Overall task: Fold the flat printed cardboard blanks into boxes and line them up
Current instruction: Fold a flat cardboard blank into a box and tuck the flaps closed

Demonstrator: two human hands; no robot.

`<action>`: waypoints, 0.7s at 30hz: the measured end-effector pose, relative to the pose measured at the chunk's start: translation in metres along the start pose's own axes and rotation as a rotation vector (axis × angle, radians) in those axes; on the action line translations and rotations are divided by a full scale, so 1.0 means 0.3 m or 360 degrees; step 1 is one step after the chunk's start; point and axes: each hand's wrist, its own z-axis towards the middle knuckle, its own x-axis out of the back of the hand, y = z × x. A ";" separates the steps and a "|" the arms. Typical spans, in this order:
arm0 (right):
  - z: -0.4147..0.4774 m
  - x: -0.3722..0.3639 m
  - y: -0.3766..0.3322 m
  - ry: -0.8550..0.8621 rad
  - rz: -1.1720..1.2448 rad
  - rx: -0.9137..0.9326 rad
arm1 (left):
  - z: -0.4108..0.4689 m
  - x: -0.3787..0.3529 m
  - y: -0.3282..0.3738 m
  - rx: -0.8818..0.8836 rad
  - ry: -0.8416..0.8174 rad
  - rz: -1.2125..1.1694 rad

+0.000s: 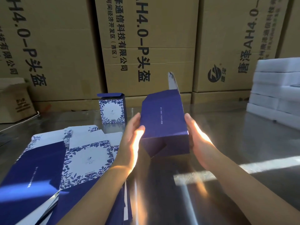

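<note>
Dark blue box (162,120): bottom closed, one top flap standing up, held tilted above the desk (227,127) between left grip (132,135) and right grip (198,140), each clasped on one side of it. Finished box (112,111): upright at the desk's back, lid flap open, near brown cartons (146,46). Flat blanks (81,159): loose stack at left; white foam blocks (276,88) piled at right.
</note>
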 end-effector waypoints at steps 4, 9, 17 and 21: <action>-0.012 0.009 -0.017 -0.0083 0.0040 -0.0122 | 0.009 0.009 0.001 0.0068 -0.0021 -0.0035; 0.014 0.023 -0.026 0.0017 0.0304 -0.0300 | 0.025 0.027 0.006 0.0423 -0.0182 -0.0165; 0.013 0.046 -0.009 -0.0170 0.0447 0.0157 | 0.036 0.031 -0.006 0.0480 -0.0151 -0.0192; 0.031 0.042 0.011 0.0114 0.0108 0.0262 | 0.037 0.033 -0.015 0.0503 0.0012 -0.0099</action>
